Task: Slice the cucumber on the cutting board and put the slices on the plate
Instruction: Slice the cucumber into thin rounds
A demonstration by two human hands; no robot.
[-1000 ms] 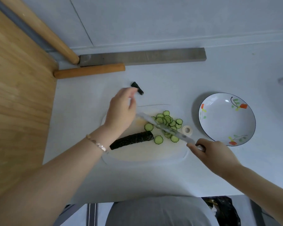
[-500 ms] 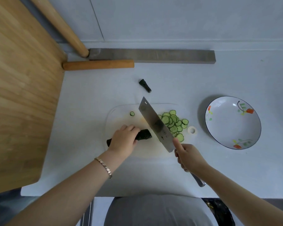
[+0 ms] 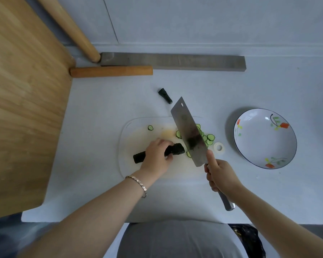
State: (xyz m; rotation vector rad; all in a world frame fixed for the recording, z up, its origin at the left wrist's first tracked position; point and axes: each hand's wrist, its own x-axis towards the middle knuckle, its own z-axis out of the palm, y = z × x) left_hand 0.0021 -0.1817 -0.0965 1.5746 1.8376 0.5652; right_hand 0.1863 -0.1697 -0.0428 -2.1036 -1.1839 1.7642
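Raised slightly since before, the knife is gripped by the right hand; the left hand holds the half-cut cucumber on the cutting board. Piled slices lie there; plate holds none.

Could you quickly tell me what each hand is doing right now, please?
Left hand: closed, holding the cucumber.
Right hand: closed, holding the cleaver.

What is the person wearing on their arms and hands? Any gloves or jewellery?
No gloves, and no sleeves show in the picture. Above the left hand, the wrist carries a thin bracelet of small shiny links. The right hand and its wrist wear nothing.
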